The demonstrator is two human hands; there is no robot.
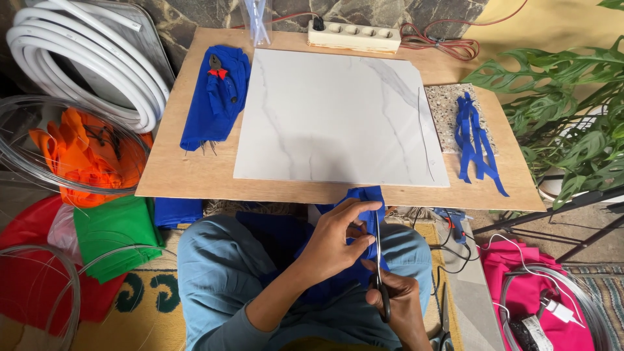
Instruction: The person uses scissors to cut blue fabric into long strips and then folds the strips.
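My left hand [338,239] pinches a piece of blue fabric [364,198] over my lap, holding its edge taut. My right hand [398,300] grips black-handled scissors [378,257], whose blades point upward into the fabric beside my left fingers. More blue cloth lies across my knees beneath both hands. Ahead of me a white marble tile [338,117] rests on a low wooden board [188,175].
Cut blue strips [474,140] lie on a speckled slab at the right. Folded blue cloth with red-handled pliers [218,68] sits at the left. A power strip [354,36], white hose coil [91,58], orange, green, red and pink fabrics, a glue gun [458,224] and a plant [572,110] surround the board.
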